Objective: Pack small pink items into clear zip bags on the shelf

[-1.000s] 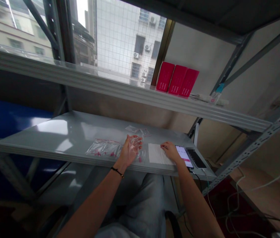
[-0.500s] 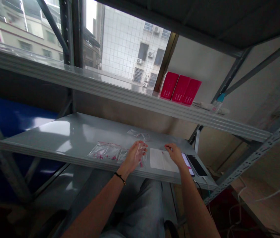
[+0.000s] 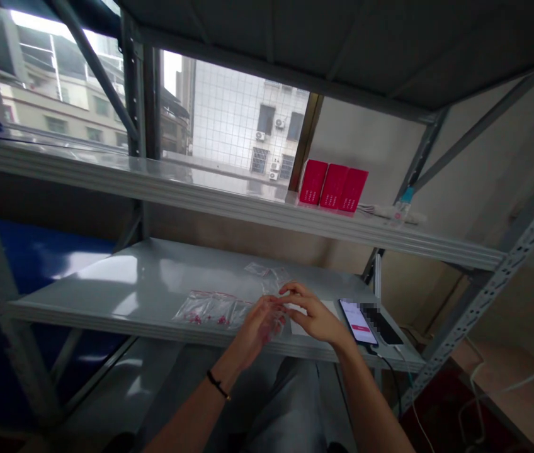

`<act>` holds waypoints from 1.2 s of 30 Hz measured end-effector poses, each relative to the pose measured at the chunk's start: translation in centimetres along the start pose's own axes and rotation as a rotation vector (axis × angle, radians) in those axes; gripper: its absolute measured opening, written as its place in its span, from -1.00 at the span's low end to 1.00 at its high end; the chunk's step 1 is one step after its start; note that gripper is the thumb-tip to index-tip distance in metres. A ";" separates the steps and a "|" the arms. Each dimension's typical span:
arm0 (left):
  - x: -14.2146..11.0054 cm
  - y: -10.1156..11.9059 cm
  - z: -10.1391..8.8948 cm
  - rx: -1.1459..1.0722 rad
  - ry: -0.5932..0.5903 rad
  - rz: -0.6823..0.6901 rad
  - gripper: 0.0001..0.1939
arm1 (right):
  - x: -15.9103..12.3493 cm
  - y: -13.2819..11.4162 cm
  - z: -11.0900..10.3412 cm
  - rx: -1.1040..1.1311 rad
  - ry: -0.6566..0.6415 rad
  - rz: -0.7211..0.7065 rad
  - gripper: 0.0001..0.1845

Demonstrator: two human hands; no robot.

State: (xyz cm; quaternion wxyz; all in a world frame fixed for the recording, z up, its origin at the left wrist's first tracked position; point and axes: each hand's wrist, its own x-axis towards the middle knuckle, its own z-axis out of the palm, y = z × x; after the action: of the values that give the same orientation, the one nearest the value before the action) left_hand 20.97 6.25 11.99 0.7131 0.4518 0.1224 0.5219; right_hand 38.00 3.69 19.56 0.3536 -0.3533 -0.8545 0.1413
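Observation:
My left hand [image 3: 258,325] holds a small clear plastic bag [image 3: 277,321] just above the front edge of the grey metal shelf [image 3: 120,277]. My right hand [image 3: 309,313] has come across to it, and its fingers pinch the top of the same bag. Clear zip bags with small pink pieces [image 3: 211,307] lie on the shelf left of my hands. More small empty bags [image 3: 267,272] lie behind them. A white sheet [image 3: 330,308] is mostly hidden under my right hand.
A lit phone [image 3: 357,313] on a cable and a dark phone [image 3: 383,316] lie at the shelf's right end. Three red boxes [image 3: 333,185] stand on the shelf above. Metal uprights [image 3: 488,289] frame the right side. A window is behind.
My right hand left the white sheet and moved left to meet my left hand at the bag. The camera tilted up slightly, so the shelf sits lower in view.

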 end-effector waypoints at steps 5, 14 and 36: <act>-4.4 0.4 -2.3 0.309 0.037 -0.099 -0.54 | -3.7 -0.8 4.8 0.062 0.013 0.136 -0.87; -13.5 -0.5 -7.4 1.168 0.083 -0.039 -0.65 | -8.7 -3.3 15.4 0.317 0.192 0.400 -0.89; -13.9 -0.5 -7.6 1.180 0.067 -0.145 -0.72 | -12.1 -0.8 19.5 0.452 0.300 0.578 -0.79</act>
State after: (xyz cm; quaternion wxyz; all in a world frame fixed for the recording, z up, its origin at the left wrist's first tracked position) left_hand 10.43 -1.72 3.20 0.3710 0.7457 0.4446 0.3295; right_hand 29.92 -5.21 -0.06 0.4889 -0.5091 -0.6062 0.3664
